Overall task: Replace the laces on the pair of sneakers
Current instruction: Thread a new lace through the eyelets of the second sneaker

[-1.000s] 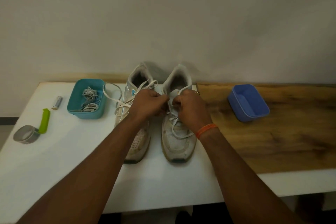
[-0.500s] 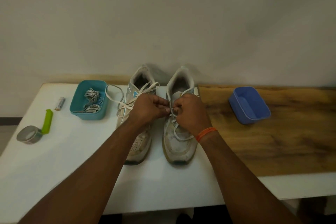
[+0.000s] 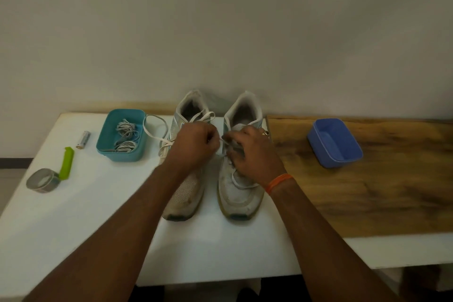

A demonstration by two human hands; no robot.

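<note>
Two worn white sneakers stand side by side on the white table, toes toward me. My left hand (image 3: 193,146) covers the middle of the left sneaker (image 3: 183,195) and pinches a white lace end that runs over to the right sneaker (image 3: 239,191). My right hand (image 3: 253,154) rests on the right sneaker's eyelets, fingers curled over its white lace (image 3: 242,182). The left sneaker's loose lace (image 3: 153,130) loops out toward the teal tub. My hands hide the eyelets beneath them.
A teal tub (image 3: 122,152) with coiled grey laces (image 3: 126,136) sits left of the sneakers. Further left lie a battery (image 3: 83,139), a green clip (image 3: 66,163) and a roll of grey tape (image 3: 43,180). An empty blue tub (image 3: 334,142) sits on the wooden board (image 3: 367,186) at right.
Both hands have stayed at the right sneaker's upper eyelets. My left hand has drawn slightly left with the lace end, opening a small gap between the hands. The camera view has shifted a little.
</note>
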